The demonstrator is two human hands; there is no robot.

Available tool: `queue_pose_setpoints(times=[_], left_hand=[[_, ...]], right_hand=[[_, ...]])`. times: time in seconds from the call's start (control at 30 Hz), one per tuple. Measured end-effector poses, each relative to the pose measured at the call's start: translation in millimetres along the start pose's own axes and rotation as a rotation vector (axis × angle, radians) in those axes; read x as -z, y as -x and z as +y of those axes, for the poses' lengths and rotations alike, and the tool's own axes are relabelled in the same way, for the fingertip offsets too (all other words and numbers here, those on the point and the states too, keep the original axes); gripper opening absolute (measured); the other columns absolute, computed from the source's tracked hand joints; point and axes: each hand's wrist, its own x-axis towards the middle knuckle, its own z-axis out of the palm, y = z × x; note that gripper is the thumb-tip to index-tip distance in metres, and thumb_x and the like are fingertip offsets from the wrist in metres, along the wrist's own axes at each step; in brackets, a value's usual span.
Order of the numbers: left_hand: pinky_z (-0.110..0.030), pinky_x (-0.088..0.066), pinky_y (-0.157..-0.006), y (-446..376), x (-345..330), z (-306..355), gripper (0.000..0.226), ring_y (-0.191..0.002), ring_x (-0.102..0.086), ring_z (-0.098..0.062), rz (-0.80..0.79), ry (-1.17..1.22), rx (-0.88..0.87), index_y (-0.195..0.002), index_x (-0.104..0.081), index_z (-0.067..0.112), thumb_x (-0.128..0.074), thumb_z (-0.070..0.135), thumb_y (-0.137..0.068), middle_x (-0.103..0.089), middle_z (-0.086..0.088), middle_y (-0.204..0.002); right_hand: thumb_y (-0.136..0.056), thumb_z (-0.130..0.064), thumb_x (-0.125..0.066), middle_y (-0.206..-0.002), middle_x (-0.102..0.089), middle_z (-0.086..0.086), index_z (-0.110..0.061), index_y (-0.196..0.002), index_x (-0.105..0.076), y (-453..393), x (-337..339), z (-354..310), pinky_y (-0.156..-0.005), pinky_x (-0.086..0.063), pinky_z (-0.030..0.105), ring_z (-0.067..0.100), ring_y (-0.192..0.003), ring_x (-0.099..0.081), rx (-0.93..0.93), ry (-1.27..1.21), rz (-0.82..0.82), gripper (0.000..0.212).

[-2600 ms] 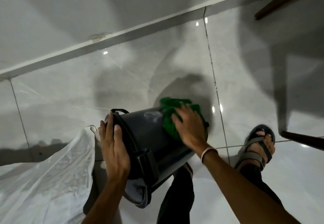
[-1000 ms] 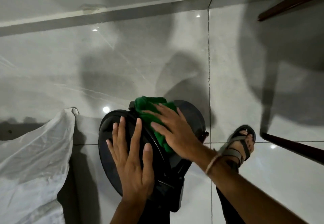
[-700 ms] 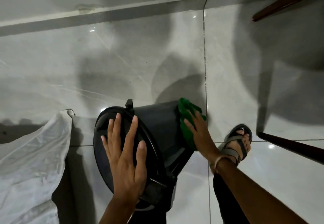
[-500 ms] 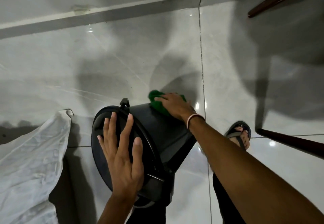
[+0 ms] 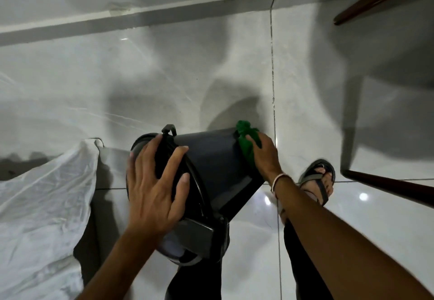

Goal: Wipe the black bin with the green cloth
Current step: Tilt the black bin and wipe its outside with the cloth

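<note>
Black bin (image 5: 211,158) tipped on its side, held up off the floor tiles (image 5: 164,76) at knee level, lid end toward the person, base end pointing away. Left hand (image 5: 155,182) flat on the lid, fingers spread wide, bracing it. Right hand (image 5: 265,156) at the bin's base end, fingers together and curled over the green cloth (image 5: 246,142), pressing it against the bottom rim. Step in hand, by my reading: wiping the base edge of the outer wall, mid-job. Next move likely calls for turning the bin under the left palm to bring an unwiped side to the cloth, keeping the brace firm so the smooth plastic does not slip (cannot tell which parts are already clean). Floor is glossy pale tile with dark grout lines, lamp glints on it. White plastic sheet (image 5: 42,194) crumpled at left, just beside the bin. Sandalled foot (image 5: 317,180) at right; dark wooden furniture legs (image 5: 387,182) further right. Pale skirting (image 5: 141,13) beyond.
</note>
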Motion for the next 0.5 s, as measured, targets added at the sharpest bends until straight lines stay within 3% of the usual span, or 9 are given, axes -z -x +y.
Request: queue_pose_setpoints(times=[0.07, 0.17, 0.27, 0.37, 0.5], left_hand=[[-0.060, -0.026, -0.125, -22, 2, -4, 0.050, -0.148, -0.044, -0.040, -0.042, -0.018, -0.162, -0.129, -0.065, 0.008, -0.044, 0.039, -0.097, -0.051, -0.020, -0.154], [-0.051, -0.043, -0.108, -60, 2, 6, 0.047, -0.119, -0.060, -0.036, -0.086, 0.044, -0.222, -0.114, -0.064, 0.005, -0.045, 0.043, -0.095, -0.064, -0.015, -0.121], [-0.037, -0.039, -0.086, -97, -9, 27, 0.045, -0.096, -0.053, -0.030, -0.073, 0.032, -0.136, -0.102, -0.058, 0.009, -0.045, 0.051, -0.094, -0.057, -0.012, -0.101], [-0.042, -0.041, -0.084, -137, -21, 53, 0.054, -0.098, -0.052, -0.032, -0.080, 0.019, 0.004, -0.101, -0.056, 0.012, -0.039, 0.062, -0.090, -0.055, -0.011, -0.100], [-0.048, -0.046, -0.088, -182, -32, 75, 0.067, -0.106, -0.052, -0.036, -0.090, 0.042, 0.112, -0.106, -0.055, 0.011, -0.035, 0.072, -0.085, -0.056, -0.014, -0.106]], right_hand=[[-0.104, -0.030, -0.056, -0.132, -0.068, 0.021, -0.008, -0.129, -0.065, -9, 5, -6, -0.100, -0.048, 0.034, 0.039, -0.124, -0.063, -0.073, -0.099, 0.136, 0.035], [-0.105, -0.030, -0.054, -0.124, -0.071, 0.020, -0.007, -0.120, -0.070, -4, 26, -31, -0.103, -0.054, 0.042, 0.042, -0.124, -0.064, -0.206, -0.669, 0.344, 0.032], [-0.090, -0.039, -0.057, -0.120, -0.076, 0.011, -0.017, -0.116, -0.071, 22, 63, -74, -0.107, -0.053, 0.051, 0.034, -0.119, -0.068, -0.177, -1.278, 0.049, 0.036], [-0.086, -0.057, -0.053, -0.133, -0.071, 0.001, -0.025, -0.120, -0.071, 54, 106, -116, -0.112, -0.048, 0.054, 0.030, -0.128, -0.064, -0.020, -1.471, -0.133, 0.050], [-0.077, -0.062, -0.048, -0.098, -0.083, 0.006, -0.021, -0.092, -0.083, 91, 146, -163, -0.080, -0.063, 0.054, 0.031, -0.087, -0.081, 0.121, -1.540, -0.169, 0.055]])
